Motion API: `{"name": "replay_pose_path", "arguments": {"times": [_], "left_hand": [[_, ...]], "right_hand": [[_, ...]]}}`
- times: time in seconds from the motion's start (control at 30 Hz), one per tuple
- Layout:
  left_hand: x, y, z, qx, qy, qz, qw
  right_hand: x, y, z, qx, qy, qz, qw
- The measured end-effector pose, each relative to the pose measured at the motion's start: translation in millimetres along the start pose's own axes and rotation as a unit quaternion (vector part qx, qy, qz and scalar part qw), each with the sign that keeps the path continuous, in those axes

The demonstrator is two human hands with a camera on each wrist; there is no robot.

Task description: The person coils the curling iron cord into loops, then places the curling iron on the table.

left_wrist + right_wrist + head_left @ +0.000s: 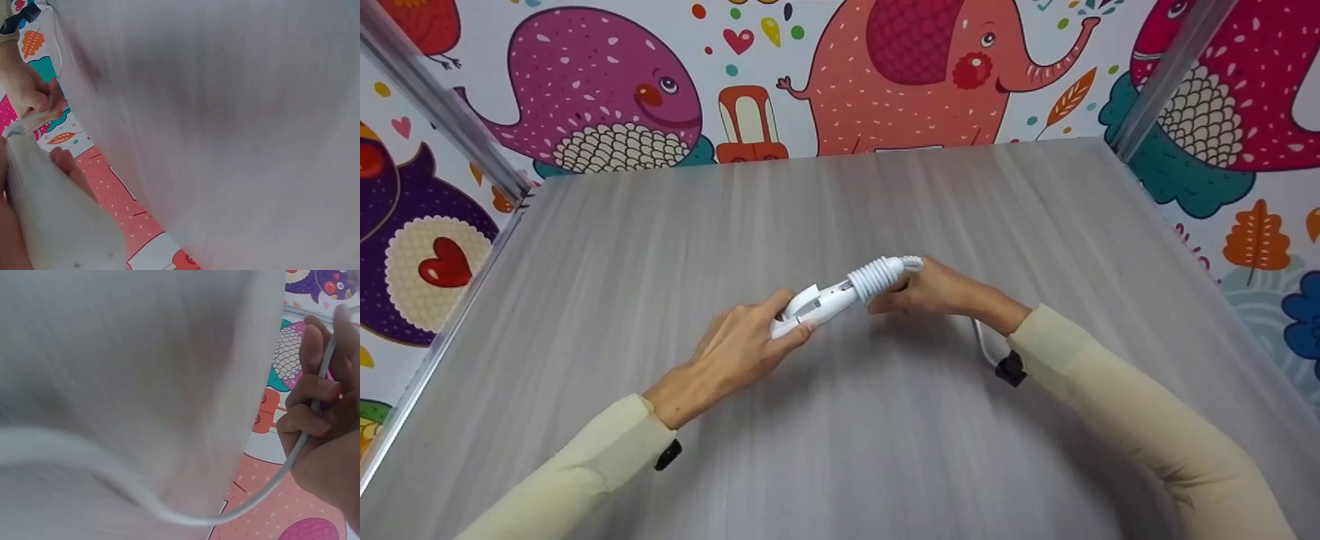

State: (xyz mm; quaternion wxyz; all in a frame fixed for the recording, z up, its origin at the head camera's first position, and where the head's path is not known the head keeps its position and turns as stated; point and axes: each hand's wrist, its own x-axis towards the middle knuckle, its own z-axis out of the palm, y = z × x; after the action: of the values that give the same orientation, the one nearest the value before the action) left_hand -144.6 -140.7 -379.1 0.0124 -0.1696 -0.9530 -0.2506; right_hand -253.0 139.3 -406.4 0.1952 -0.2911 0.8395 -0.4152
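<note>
A slim white handheld appliance that looks like a hair iron (829, 301) is held above the table, tilted up toward the right. My left hand (742, 341) grips its left end, thumb along the near side. White cord (876, 279) is wound in several turns round the right end. At that end my right hand (934, 289) holds the cord; in the right wrist view its curled fingers (309, 391) close round the loose cord (264, 492). The cord's free length hangs below the right wrist. In the left wrist view the appliance's white body (67, 208) fills the lower left.
Below both hands lies a grey wood-grain table (840, 450). A wall with printed cartoon animals (915, 75) stands along its back and sides, with metal posts (1174, 75) at the corners. A small black device (1011, 369) sits at the right wrist, another (668, 454) at the left.
</note>
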Motion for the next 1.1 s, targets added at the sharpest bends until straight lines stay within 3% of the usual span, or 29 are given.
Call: {"name": "replay_pose_path", "arguments": {"times": [0.1,0.23,0.3,0.5,0.67,0.87,1.1], "left_hand": [[-1.2,1.4,-1.7,-0.002,-0.008,0.021,0.9997],[-1.2,-0.8,-3.6,-0.010,-0.025,0.035,0.9990],[-0.9,-2.2,-4.6,-0.012,-0.033,0.041,0.9986],[-1.2,-1.5,-4.3,-0.010,-0.071,0.065,0.9953],[-2.2,-1.0,3.2,0.005,-0.099,0.095,0.9905],[-2.7,-6.5,15.8,0.020,-0.106,0.105,0.9886],[-3.1,-5.0,16.8,0.028,-0.105,0.104,0.9886]], "right_hand": [[5.4,3,-4,-0.012,0.000,-0.072,0.9973],[12.3,1,-13,-0.083,0.011,-0.156,0.9841],[15.3,-4,-16,-0.102,0.018,-0.152,0.9830],[22.2,-19,-23,-0.137,0.044,-0.079,0.9865],[23.3,-25,-29,-0.152,0.065,-0.067,0.9840],[19.3,-33,-29,-0.197,0.078,-0.085,0.9736],[14.4,-44,-22,-0.222,0.116,-0.154,0.9559]]}}
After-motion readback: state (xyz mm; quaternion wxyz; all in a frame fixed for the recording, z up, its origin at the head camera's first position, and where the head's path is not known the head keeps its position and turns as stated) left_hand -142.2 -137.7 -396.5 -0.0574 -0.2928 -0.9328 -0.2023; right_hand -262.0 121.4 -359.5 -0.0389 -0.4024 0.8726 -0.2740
